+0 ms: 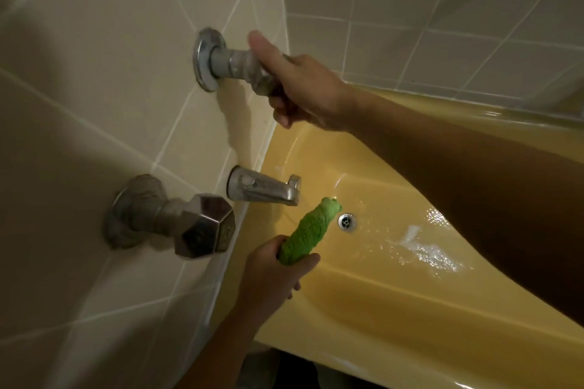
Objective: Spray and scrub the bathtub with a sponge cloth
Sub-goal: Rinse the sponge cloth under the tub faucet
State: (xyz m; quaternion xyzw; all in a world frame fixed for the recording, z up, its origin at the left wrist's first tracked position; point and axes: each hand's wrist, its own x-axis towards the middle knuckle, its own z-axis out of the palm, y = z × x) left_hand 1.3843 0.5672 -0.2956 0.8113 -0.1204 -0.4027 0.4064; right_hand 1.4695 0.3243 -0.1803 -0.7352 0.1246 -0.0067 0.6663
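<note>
On the tiled wall (79, 88) at the left, the lower tap (202, 226) stands untouched. Above it, the right hand (303, 88) grips the outer end of the upper tap (234, 65), fingers curled round the handle and thumb laid along it. Below sits the spout (264, 188). The left hand (271, 275) clasps a rolled green cloth (309, 230), whose tip is just beside the spout's mouth, over the tub (395, 309) and near the drain (346, 221).

The step looks like wetting the cloth. It would go best with a slow turn of the tap for a small flow, the tip kept right under the mouth, and the roll loosened so it soaks through rather than splashing.

The palm hides most of the handle. No stream can be made out at the spout. The right forearm covers much of the tub floor. The white sheen (423, 249) right of the drain may be foam or glare; I cannot tell which. No spray bottle is in view.
</note>
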